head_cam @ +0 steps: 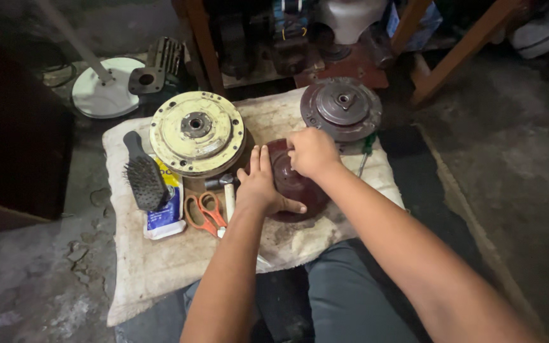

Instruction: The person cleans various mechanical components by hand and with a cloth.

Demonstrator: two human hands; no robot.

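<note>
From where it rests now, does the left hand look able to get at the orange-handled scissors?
Probably yes. The left hand lies flat on the dark red round metal part, and the orange-handled scissors lie uncovered on the cloth just beside its wrist.

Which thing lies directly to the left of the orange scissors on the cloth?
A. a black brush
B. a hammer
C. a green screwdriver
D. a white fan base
A: the black brush lies on the cloth just left of the orange scissors.
</note>
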